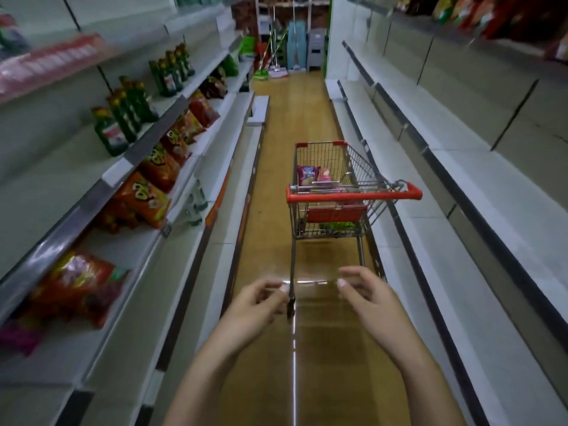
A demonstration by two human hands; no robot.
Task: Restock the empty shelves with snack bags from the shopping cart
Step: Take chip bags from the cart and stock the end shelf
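A small wire shopping cart with a red handle (353, 194) stands in the aisle ahead of me, a short way beyond my hands. A pink snack bag (308, 175) stands in its basket, and green packs show low down behind the red flap. My left hand (261, 305) and my right hand (368, 293) hang side by side in front of me, fingers loosely curled, holding nothing and touching nothing. Orange snack bags (147, 195) line a left shelf. The white shelves on the right (461, 186) are bare.
Green bottles (123, 118) stand on an upper left shelf. Red bags (80, 284) lie on a lower left shelf. More bags fill the top right shelf (491, 13). Mops and grey drawer units (316, 47) stand at the aisle's far end. The floor is yellow-brown.
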